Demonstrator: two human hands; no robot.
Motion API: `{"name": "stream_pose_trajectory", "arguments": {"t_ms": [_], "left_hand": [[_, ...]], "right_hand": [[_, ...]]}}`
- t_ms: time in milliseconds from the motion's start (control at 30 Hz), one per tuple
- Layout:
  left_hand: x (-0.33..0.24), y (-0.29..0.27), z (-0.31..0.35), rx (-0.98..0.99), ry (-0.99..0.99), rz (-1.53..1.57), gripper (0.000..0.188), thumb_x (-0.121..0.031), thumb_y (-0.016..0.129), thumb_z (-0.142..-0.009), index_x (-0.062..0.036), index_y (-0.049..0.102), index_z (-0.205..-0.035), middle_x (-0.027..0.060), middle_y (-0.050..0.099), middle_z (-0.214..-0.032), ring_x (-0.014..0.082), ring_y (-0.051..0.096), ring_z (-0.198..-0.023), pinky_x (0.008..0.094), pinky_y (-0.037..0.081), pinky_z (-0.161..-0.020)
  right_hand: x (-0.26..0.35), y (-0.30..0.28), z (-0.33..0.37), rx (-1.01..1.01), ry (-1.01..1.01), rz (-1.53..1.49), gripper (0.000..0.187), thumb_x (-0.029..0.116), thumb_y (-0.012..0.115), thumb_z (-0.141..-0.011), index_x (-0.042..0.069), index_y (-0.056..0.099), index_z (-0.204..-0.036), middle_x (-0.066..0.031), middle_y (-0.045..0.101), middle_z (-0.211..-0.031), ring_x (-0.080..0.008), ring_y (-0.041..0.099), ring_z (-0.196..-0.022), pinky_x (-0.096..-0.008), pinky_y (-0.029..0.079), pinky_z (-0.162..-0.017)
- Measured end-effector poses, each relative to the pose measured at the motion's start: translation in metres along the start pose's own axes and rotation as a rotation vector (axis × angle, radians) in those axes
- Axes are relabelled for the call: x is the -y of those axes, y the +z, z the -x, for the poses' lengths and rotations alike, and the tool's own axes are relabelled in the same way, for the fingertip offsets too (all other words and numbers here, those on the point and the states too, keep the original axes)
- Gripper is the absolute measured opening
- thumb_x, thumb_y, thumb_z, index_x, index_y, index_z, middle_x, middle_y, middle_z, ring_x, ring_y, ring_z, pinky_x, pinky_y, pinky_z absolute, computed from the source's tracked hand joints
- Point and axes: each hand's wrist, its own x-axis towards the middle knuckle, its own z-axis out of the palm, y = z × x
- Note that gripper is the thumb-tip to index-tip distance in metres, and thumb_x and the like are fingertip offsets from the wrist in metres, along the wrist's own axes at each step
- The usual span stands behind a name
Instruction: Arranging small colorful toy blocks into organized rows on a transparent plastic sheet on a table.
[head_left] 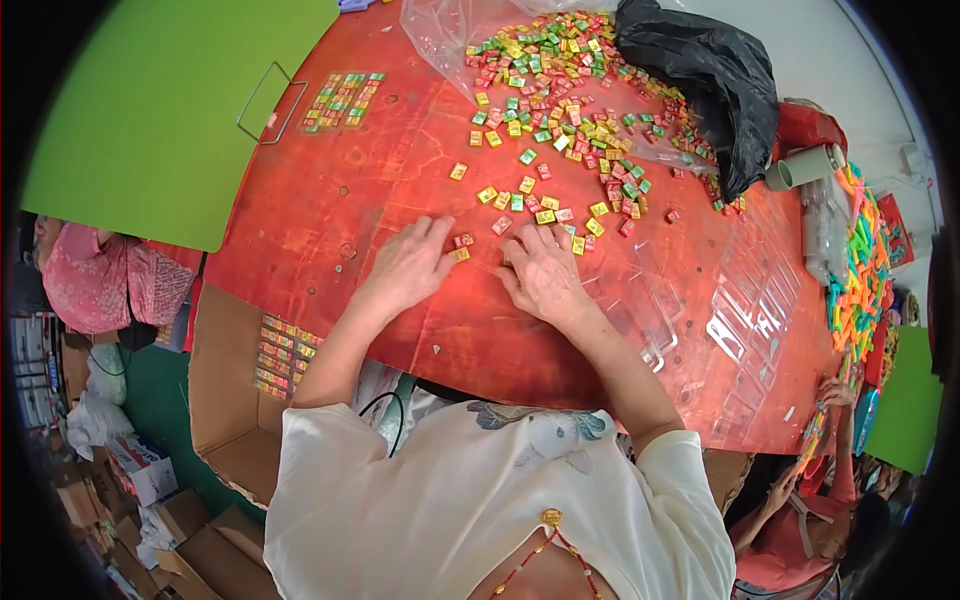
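One red table (pixel 560 355) bore one black bag (pixel 738 85). Of two hands, left hand (pixel 408 264) and right hand (pixel 546 272) had loosely bent fingers, grip unclear. Two boxes (pixel 463 240) lay beside the left; uncountably more spread beyond.

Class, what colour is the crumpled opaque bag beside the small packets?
The bag is black, clearest in the head view.

A green panel (pixel 170 110) occupies the far left. Open cardboard boxes (pixel 235 560) stand at the near left. At the right, a grey-green cylinder (pixel 808 167) lies near multicoloured plastic pieces (pixel 860 290); a co-worker (pixel 800 545) in pink is positioned at the near right.
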Motion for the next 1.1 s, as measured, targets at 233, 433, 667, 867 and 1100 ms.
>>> {"name": "stream_pose_trajectory", "arguments": {"t_ms": [233, 433, 667, 867, 1100], "left_hand": [[0.001, 0.007, 0.001, 0.129, -0.141, -0.064, 0.025, -0.022, 0.06, -0.092, -0.0061, 0.054, -0.111, 0.0171, 0.064, -0.106, 0.0392, 0.065, -0.098, 0.0514, 0.052, -0.08], [-0.002, 0.009, 0.003, 0.014, 0.027, 0.036, 0.022, -0.015, 0.061, -0.091, -0.0076, 0.058, -0.111, 0.0169, 0.06, -0.106, 0.038, 0.064, -0.099, 0.0505, 0.053, -0.079], [0.007, 0.021, -0.017, 0.023, 0.088, -0.081, 0.03, -0.014, 0.066, -0.088, -0.0057, 0.057, -0.115, 0.0146, 0.057, -0.106, 0.037, 0.065, -0.096, 0.0481, 0.054, -0.077], [-0.009, 0.028, -0.007, -0.02, 0.097, -0.08, 0.027, -0.02, 0.07, -0.087, -0.0044, 0.056, -0.103, 0.0159, 0.06, -0.098, 0.0343, 0.067, -0.091, 0.0464, 0.057, -0.072], [-0.016, 0.027, -0.009, 0.0, 0.099, -0.108, 0.029, -0.022, 0.071, -0.087, -0.0056, 0.056, -0.105, 0.0145, 0.056, -0.099, 0.0344, 0.067, -0.092, 0.0451, 0.055, -0.072]], "right_hand": [[0.037, 0.021, -0.026, -0.02, 0.034, 0.057, 0.037, 0.029, 0.075, -0.076, 0.004, 0.066, -0.103, -0.0121, 0.056, -0.103, -0.029, 0.055, -0.101, -0.0475, 0.036, -0.098], [0.024, 0.022, -0.014, -0.023, 0.024, 0.097, 0.034, 0.023, 0.075, -0.074, 0.005, 0.065, -0.101, -0.0117, 0.056, -0.105, -0.0281, 0.054, -0.103, -0.0479, 0.035, -0.099], [0.013, 0.014, -0.01, 0.0, 0.015, 0.06, 0.033, 0.019, 0.075, -0.077, 0.007, 0.066, -0.107, -0.0099, 0.058, -0.116, -0.0267, 0.055, -0.109, -0.0469, 0.036, -0.1], [-0.001, -0.006, 0.008, 0.0, 0.085, -0.035, 0.037, 0.02, 0.075, -0.077, 0.009, 0.066, -0.111, -0.0081, 0.059, -0.114, -0.0276, 0.055, -0.11, -0.0484, 0.036, -0.099], [-0.007, 0.004, 0.012, -0.039, 0.095, 0.036, 0.026, 0.02, 0.074, -0.078, 0.007, 0.066, -0.1, -0.0089, 0.058, -0.106, -0.028, 0.055, -0.104, -0.048, 0.035, -0.098]]}}
